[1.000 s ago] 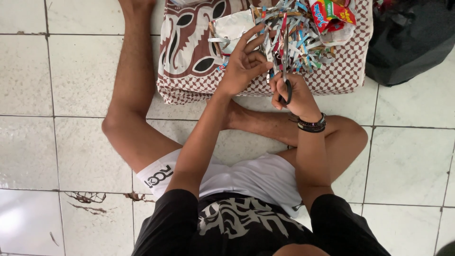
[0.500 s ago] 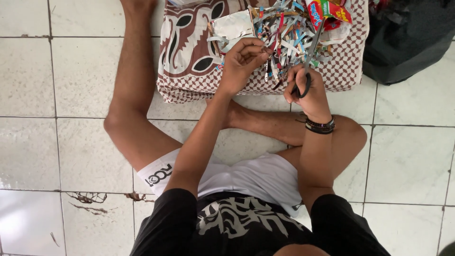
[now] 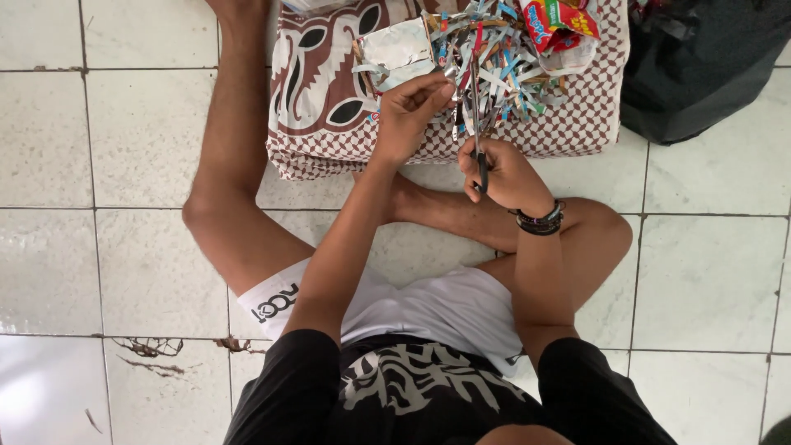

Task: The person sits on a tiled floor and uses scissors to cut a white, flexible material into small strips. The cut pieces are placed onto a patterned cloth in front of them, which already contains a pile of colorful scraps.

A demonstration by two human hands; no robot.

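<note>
I sit on a tiled floor with legs folded. My left hand (image 3: 409,111) pinches a silvery foil wrapper sheet (image 3: 397,52) over a brown-and-white patterned cushion (image 3: 317,82). My right hand (image 3: 503,171), a dark beaded bracelet on its wrist, grips black-handled scissors (image 3: 478,140) whose blades point up into the wrapper's cut edge. A heap of thin colourful foil strips (image 3: 503,58) lies on the cushion just beyond both hands.
A red snack wrapper (image 3: 560,21) rests on top of the strip heap. A black bag (image 3: 700,62) sits on the floor at the upper right beside the cushion. White floor tiles (image 3: 124,247) surround me, with a cracked spot at the lower left.
My right hand with the scissors dropped away from the strips to the right, then came back left under the wrapper. My left hand stayed on the foil sheet.
</note>
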